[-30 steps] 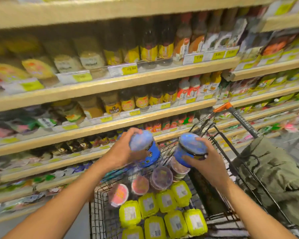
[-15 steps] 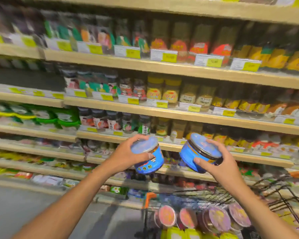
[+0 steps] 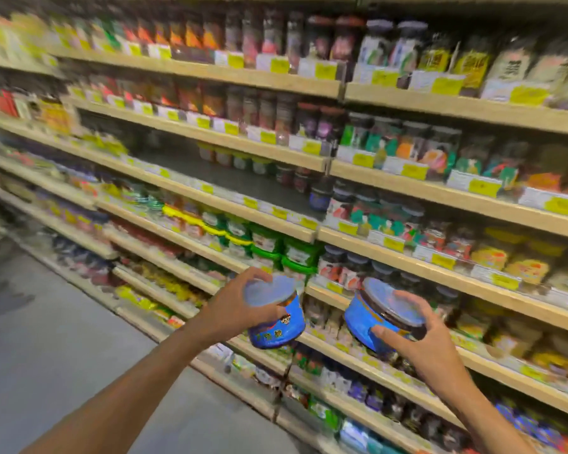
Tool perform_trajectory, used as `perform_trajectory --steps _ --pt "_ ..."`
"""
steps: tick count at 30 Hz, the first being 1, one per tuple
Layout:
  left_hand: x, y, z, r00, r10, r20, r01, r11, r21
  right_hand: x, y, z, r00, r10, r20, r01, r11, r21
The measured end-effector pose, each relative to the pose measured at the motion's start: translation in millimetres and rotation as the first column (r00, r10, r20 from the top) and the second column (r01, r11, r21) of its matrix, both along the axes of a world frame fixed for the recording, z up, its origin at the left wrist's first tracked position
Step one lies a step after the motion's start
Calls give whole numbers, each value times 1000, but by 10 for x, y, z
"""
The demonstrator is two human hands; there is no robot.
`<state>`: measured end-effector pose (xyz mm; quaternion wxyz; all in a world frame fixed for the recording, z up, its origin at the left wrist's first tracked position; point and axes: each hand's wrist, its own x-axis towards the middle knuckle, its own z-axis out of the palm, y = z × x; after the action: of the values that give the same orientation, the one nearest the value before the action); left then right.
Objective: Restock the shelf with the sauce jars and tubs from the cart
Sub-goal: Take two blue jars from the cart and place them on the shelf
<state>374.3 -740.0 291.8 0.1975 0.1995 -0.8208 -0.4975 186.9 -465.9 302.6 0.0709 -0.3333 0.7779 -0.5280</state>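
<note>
My left hand grips a blue-labelled sauce tub with a pale clear lid, fingers curled over its top. A second, matching blue tub sits tilted in my right hand, thumb on its side and fingers over the lid. Both tubs hang in the air in front of the lower middle shelves. The shelf unit rises ahead with a bare stretch at mid height; one dark blue jar stands at that gap's right end. The cart is out of view.
Wooden shelves packed with jars, bottles and green-lidded tubs run from left to right, with yellow price tags along their edges. Grey aisle floor lies to the lower left. The picture is blurred by head motion.
My view has swung up and left, away from the cart, which has dropped out of sight. Both hands have kept hold of their blue tubs and carried them along the shelves.
</note>
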Motion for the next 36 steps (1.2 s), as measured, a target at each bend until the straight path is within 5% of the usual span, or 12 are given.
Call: perform_trajectory --steps 9,21,36 --pt "215 -868 147 1000 29 -3 -28 986 167 169 -980 208 996 59 -70 -56 998 35" --pt "-782 -1776 487 992 -72 -106 92 976 198 -499 -1961 259 995 16 -94 -17 1000 -14" --pt "-2272 -2622 750 988 -154 17 155 982 -106 -932 -2428 217 987 -155 -30 153 987 -56"
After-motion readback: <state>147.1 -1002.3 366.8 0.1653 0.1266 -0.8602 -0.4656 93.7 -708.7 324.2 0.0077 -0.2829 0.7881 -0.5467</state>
